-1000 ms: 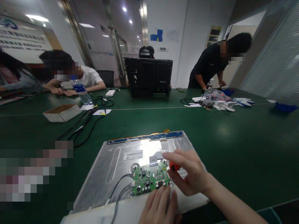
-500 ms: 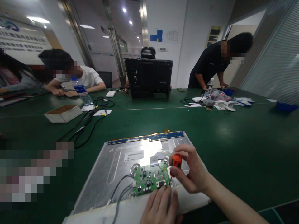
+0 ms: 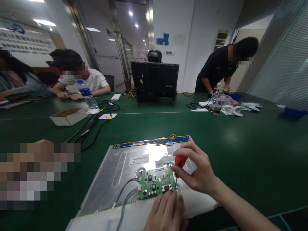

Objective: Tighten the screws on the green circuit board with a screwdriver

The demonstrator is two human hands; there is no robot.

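A green circuit board lies on a silver metal panel, with dark and grey cables running from its left side. My right hand grips a red screwdriver by its handle, the shaft pointing down at the board's lower right corner. At the board's lower edge, my left hand rests with its fingers close together, the tips by a metal connector. Whether anything is under those fingertips is hidden. Along the panel's far edge runs a blue strip board.
A white box, black cables and a water bottle are at the left. A black monitor frame stands upright beyond. Plastic bags and gloves lie at the right. Several people are around the table.
My right hand's fingers have shifted around the screwdriver handle, which has turned slightly. My left hand stays in place. At far left, more of a blurred person's hand shows.
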